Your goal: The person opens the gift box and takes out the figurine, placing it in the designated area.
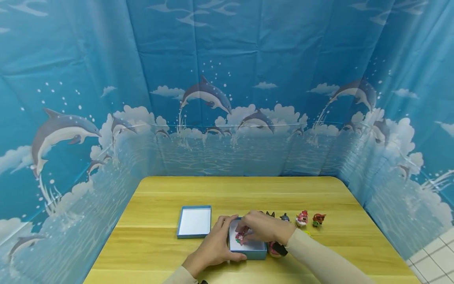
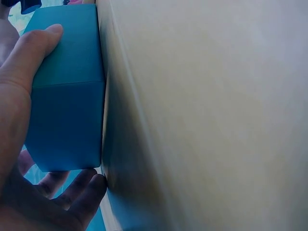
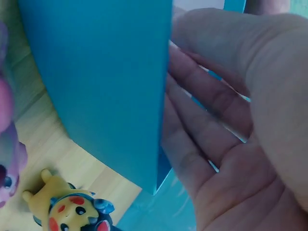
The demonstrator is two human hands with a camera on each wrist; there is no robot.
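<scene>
A blue box (image 1: 257, 255) with a white interior stands open at the top on the table. My left hand (image 1: 217, 243) grips its left side, the thumb (image 2: 44, 43) flat on one blue wall and the fingers (image 2: 89, 195) around the far corner. My right hand (image 1: 264, 227) reaches down into the box from above. Its thumb and fingertips pinch a small pink-and-red figurine (image 1: 239, 238) with a bit of green. In the right wrist view a box wall (image 3: 96, 86) hides the fingertips and that figurine.
To the left lies a shallow blue-rimmed lid (image 1: 195, 236), white inside up. Right of the box stand several figurines, among them a pink bear (image 1: 302, 218) and a reddish-brown fox-like one (image 1: 318, 219). A yellow Pikachu figurine (image 3: 67, 207) sits close by the box. Dolphin-printed curtains (image 1: 227, 150) surround the table.
</scene>
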